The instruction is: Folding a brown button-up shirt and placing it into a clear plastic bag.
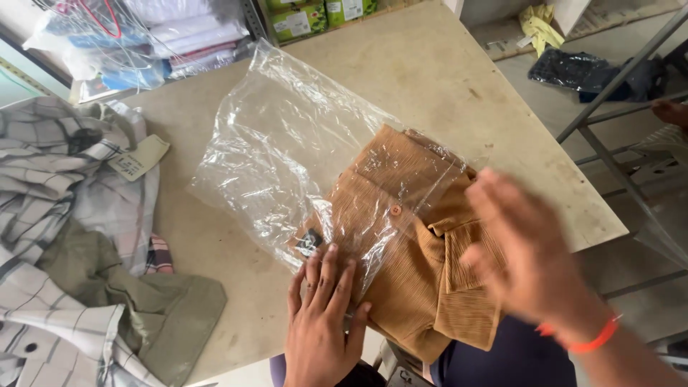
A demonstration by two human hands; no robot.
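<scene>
Folded tan shirt (423, 265), soft, light, half inside slippery clear plastic bag (287, 150) at tabletop (430, 72) near edge, six o'clock; left hand (322, 322) flat on bag mouth, right hand (530, 258) open, blurred, above collar at four o'clock; best gripped by folded edge.

A brown shirt (416, 265) lay on the table (430, 79), partly inside a clear bag (287, 143). The left hand (322, 322) pressed flat on the bag's edge. The right hand (527, 251) hovered open over the shirt, blurry, beside checked clothes (64, 215).
</scene>
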